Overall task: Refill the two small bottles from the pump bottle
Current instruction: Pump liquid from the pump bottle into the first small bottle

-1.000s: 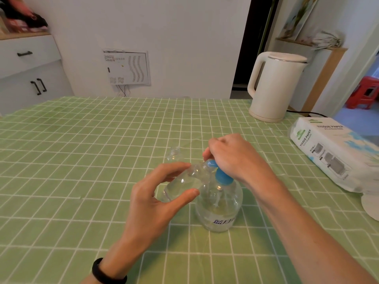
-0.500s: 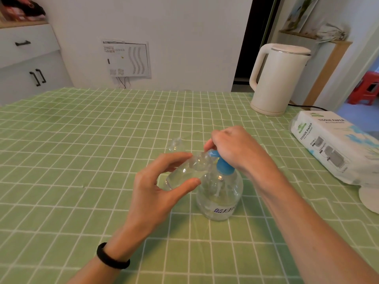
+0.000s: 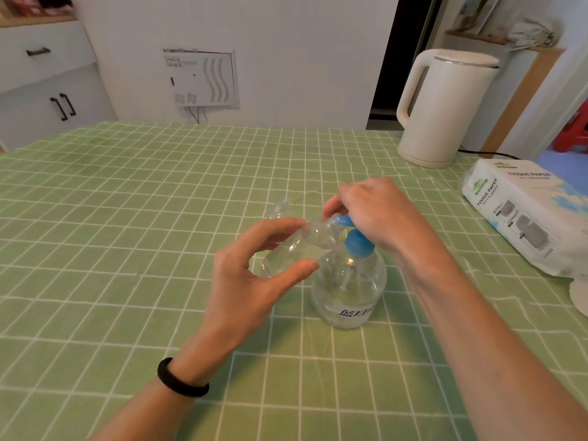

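Note:
A clear pump bottle [image 3: 348,291] with a blue pump head [image 3: 356,241] stands on the green checked tablecloth [image 3: 127,249]. My right hand [image 3: 378,214] rests on top of the pump head, fingers curled over it. My left hand [image 3: 254,275] pinches a small clear bottle [image 3: 296,249] between thumb and fingers, tilted with its mouth up against the blue nozzle. A second small clear bottle [image 3: 281,209] stands upright just behind, mostly hidden by my left hand.
A white electric kettle [image 3: 442,106] stands at the back right with its cord trailing. A pack of tissue paper [image 3: 528,214] lies at the right edge, a white round object [image 3: 579,294] beside it. White cabinets [image 3: 41,81] stand at far left.
My right hand and the pump head have risen slightly. My left hand keeps the small bottle at the nozzle. The view has tilted a little.

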The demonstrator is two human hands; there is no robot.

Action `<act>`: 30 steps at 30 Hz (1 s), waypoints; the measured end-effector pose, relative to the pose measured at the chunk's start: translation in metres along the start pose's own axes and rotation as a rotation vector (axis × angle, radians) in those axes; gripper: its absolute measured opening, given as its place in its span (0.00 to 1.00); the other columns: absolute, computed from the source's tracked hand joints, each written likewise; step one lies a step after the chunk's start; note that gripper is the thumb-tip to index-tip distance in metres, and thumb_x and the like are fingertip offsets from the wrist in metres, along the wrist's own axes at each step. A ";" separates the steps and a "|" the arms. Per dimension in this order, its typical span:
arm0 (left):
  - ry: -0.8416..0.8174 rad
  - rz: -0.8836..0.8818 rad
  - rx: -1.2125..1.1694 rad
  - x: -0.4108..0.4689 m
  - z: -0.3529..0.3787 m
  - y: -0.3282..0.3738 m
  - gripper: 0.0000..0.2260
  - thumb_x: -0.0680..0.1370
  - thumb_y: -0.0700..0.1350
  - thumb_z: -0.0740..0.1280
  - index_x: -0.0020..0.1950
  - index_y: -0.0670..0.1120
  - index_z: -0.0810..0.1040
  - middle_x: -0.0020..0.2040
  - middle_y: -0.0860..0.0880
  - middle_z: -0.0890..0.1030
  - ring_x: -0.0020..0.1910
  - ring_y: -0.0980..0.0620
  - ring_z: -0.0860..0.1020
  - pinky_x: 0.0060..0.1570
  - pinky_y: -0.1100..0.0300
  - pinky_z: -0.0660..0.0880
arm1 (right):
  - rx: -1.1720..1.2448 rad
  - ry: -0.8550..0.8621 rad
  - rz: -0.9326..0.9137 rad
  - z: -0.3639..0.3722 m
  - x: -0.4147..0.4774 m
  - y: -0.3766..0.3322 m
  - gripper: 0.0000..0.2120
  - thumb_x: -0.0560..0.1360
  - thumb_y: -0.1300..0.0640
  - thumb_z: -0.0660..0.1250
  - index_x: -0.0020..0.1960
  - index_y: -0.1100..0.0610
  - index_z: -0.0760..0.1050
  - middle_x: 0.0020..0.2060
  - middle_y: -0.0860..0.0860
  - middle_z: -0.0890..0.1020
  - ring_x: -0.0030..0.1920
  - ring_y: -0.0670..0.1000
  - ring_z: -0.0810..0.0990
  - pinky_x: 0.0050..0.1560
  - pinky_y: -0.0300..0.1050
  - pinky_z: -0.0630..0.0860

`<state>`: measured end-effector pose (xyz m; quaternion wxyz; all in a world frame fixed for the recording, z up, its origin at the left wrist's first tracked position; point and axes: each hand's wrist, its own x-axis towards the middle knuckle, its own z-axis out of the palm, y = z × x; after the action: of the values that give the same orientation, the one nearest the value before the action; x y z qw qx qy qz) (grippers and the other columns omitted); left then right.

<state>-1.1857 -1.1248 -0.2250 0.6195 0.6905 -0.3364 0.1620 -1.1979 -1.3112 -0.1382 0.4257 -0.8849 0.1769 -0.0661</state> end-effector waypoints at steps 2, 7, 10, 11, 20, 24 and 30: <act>-0.005 -0.002 0.003 0.000 0.000 -0.001 0.20 0.72 0.51 0.79 0.62 0.54 0.82 0.57 0.58 0.86 0.56 0.55 0.85 0.59 0.62 0.79 | 0.000 -0.023 -0.005 0.002 -0.001 0.002 0.18 0.82 0.55 0.60 0.43 0.54 0.88 0.45 0.45 0.88 0.51 0.48 0.85 0.47 0.40 0.75; -0.008 -0.010 -0.016 -0.001 0.001 -0.001 0.19 0.72 0.51 0.79 0.62 0.54 0.82 0.57 0.59 0.86 0.56 0.55 0.85 0.59 0.64 0.78 | -0.010 0.023 -0.025 0.000 -0.002 0.001 0.19 0.81 0.54 0.61 0.44 0.58 0.88 0.46 0.54 0.90 0.54 0.57 0.87 0.53 0.47 0.80; -0.009 -0.005 -0.023 0.000 0.000 0.000 0.19 0.72 0.50 0.79 0.62 0.55 0.82 0.57 0.59 0.86 0.57 0.55 0.85 0.59 0.64 0.78 | -0.002 0.054 -0.037 -0.003 -0.001 -0.001 0.19 0.81 0.53 0.60 0.45 0.61 0.88 0.47 0.57 0.90 0.53 0.59 0.87 0.45 0.45 0.77; -0.008 -0.005 -0.026 0.000 0.000 0.000 0.19 0.72 0.50 0.79 0.62 0.55 0.82 0.57 0.59 0.86 0.57 0.55 0.85 0.59 0.65 0.78 | 0.005 0.064 -0.044 -0.003 -0.001 -0.001 0.19 0.81 0.53 0.60 0.45 0.62 0.87 0.47 0.57 0.90 0.54 0.60 0.87 0.45 0.45 0.77; 0.001 0.004 -0.018 0.001 -0.001 -0.002 0.19 0.72 0.50 0.79 0.62 0.57 0.82 0.57 0.61 0.86 0.57 0.55 0.85 0.59 0.66 0.78 | 0.064 -0.003 -0.010 0.000 -0.001 -0.001 0.18 0.81 0.57 0.61 0.43 0.54 0.88 0.46 0.46 0.90 0.52 0.47 0.86 0.53 0.45 0.78; -0.005 0.021 -0.013 0.000 0.001 0.000 0.19 0.72 0.51 0.79 0.62 0.57 0.82 0.57 0.61 0.86 0.56 0.57 0.85 0.58 0.67 0.78 | 0.080 0.037 -0.031 0.003 -0.004 0.003 0.19 0.82 0.56 0.60 0.42 0.54 0.87 0.43 0.47 0.90 0.51 0.49 0.87 0.60 0.50 0.80; 0.005 0.009 -0.028 0.000 0.001 0.002 0.19 0.71 0.51 0.79 0.61 0.58 0.82 0.57 0.61 0.86 0.57 0.57 0.85 0.59 0.66 0.77 | 0.400 0.090 -0.053 -0.003 -0.011 0.004 0.25 0.85 0.45 0.57 0.43 0.57 0.87 0.38 0.47 0.90 0.41 0.41 0.88 0.48 0.39 0.73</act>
<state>-1.1871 -1.1259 -0.2238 0.6293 0.6796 -0.3404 0.1618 -1.2102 -1.3118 -0.1394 0.5829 -0.7832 0.1557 -0.1504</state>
